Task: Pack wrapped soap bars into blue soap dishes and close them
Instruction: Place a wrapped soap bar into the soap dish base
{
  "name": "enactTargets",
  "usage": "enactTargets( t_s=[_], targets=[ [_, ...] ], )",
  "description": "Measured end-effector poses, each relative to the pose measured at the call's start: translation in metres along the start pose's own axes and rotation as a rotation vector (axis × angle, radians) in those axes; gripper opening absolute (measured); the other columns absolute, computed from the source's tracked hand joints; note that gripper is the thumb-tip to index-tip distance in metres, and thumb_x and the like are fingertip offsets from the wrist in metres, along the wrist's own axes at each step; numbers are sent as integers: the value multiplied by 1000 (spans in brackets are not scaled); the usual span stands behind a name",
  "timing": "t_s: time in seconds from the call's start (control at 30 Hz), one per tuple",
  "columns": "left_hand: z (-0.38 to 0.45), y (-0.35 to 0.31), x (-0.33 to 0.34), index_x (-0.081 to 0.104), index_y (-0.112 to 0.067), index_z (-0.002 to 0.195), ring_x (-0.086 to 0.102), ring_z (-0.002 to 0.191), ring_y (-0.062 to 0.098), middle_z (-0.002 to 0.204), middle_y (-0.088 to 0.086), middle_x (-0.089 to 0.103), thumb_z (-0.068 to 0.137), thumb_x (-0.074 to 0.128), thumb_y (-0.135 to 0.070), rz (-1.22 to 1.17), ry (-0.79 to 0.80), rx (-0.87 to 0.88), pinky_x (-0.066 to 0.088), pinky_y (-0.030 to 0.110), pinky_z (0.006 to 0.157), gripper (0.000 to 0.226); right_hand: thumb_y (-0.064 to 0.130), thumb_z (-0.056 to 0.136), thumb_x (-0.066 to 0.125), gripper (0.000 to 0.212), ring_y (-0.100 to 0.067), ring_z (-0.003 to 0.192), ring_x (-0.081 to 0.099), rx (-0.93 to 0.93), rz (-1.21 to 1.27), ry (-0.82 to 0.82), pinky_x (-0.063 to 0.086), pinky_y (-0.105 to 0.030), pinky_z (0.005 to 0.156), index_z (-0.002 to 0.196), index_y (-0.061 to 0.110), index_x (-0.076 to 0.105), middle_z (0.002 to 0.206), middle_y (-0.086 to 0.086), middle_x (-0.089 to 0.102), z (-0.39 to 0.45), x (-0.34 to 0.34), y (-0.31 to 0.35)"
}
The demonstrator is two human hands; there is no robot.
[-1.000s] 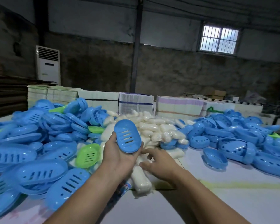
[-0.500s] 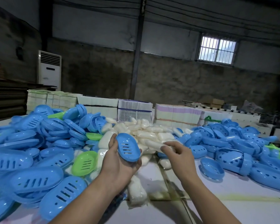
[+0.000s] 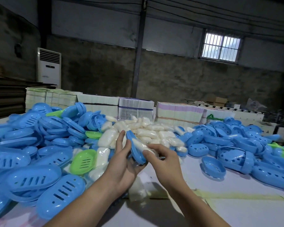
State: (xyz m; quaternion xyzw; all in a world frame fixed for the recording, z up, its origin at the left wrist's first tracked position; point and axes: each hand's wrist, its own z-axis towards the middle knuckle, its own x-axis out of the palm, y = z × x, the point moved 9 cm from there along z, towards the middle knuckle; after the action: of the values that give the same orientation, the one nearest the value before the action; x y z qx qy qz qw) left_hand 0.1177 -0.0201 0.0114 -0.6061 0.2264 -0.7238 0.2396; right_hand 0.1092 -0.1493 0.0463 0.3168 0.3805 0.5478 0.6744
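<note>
My left hand (image 3: pixel 123 163) holds a blue soap dish half (image 3: pixel 134 150) tilted on edge, its hollow facing right. My right hand (image 3: pixel 162 159) grips a wrapped white soap bar (image 3: pixel 140 145) and presses it against the dish's hollow. Behind both hands lies a heap of wrapped soap bars (image 3: pixel 147 133). More wrapped bars (image 3: pixel 137 190) lie on the table under my wrists.
A big pile of blue slotted dish halves (image 3: pixel 31 153) fills the left, with a green one (image 3: pixel 83 161) among them. Blue dotted dish halves (image 3: pixel 236 145) are heaped on the right. Stacked flat cartons (image 3: pixel 134 108) line the table's back edge. White table surface (image 3: pixel 228 210) shows in front.
My right hand picked a wrapped soap bar from the heap and brought it left to the dish. My left hand turned the dish from face-on to edge-on.
</note>
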Motion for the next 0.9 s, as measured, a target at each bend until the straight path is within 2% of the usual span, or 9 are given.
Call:
enactTargets(
  t_s=[0.2,0.3,0.43,0.5,0.6,0.67,0.77,0.83,0.9],
  targets=[
    [-5,18,8,54,-48,132,74,102,27,114,7,75,102,48,-29,37,44,-47,61,47,72,36,26,82,77,16,-8,94,67,53,77,-2,54,-25,84,97,27,76,95,8,74,0,0,-7],
    [-6,17,8,55,-45,132,74,100,33,113,13,75,103,47,-26,-58,44,-51,61,50,76,35,29,87,72,10,-3,95,67,23,63,48,51,-20,84,96,30,77,97,13,75,0,4,-2],
    [-6,15,9,60,-38,130,71,104,40,123,21,69,104,49,-26,-182,24,-75,60,55,78,31,30,92,62,17,4,102,63,-55,22,125,49,-15,84,100,37,76,103,19,73,2,7,12],
    [-7,14,11,62,-36,129,72,101,41,120,22,70,105,48,-27,-218,28,-86,61,54,74,30,32,82,65,20,1,104,60,-72,-34,68,50,-22,87,98,40,75,104,19,69,4,0,14],
    [-10,17,15,64,-34,127,72,99,43,118,23,71,105,46,-27,-243,76,-117,61,54,75,29,22,82,74,15,-7,103,62,-47,-44,75,51,-35,93,91,32,78,98,11,68,5,-1,9],
    [-11,17,16,64,-32,127,70,104,44,124,25,68,105,47,-27,-244,89,-140,60,56,81,29,19,82,76,14,-8,102,63,-39,-35,110,50,-33,93,90,30,79,93,9,69,5,-1,6],
    [-11,21,20,63,-30,132,69,104,46,126,25,67,102,50,-29,-252,101,-186,60,56,76,32,22,85,73,10,-4,92,66,-77,51,156,52,-19,79,90,29,79,93,10,72,10,-7,14],
    [-12,26,23,62,-25,134,70,103,46,125,23,68,95,58,-32,-228,85,-229,60,58,75,41,24,89,69,10,-2,90,65,-81,43,52,50,-13,72,92,31,76,94,12,72,26,-31,12],
    [-15,32,22,62,-15,133,71,100,44,123,23,69,88,62,-35,-203,52,-269,60,59,74,49,31,91,65,17,-11,103,60,-30,-308,-124,49,-20,81,106,30,72,103,11,68,48,-70,-2]
  ],
)
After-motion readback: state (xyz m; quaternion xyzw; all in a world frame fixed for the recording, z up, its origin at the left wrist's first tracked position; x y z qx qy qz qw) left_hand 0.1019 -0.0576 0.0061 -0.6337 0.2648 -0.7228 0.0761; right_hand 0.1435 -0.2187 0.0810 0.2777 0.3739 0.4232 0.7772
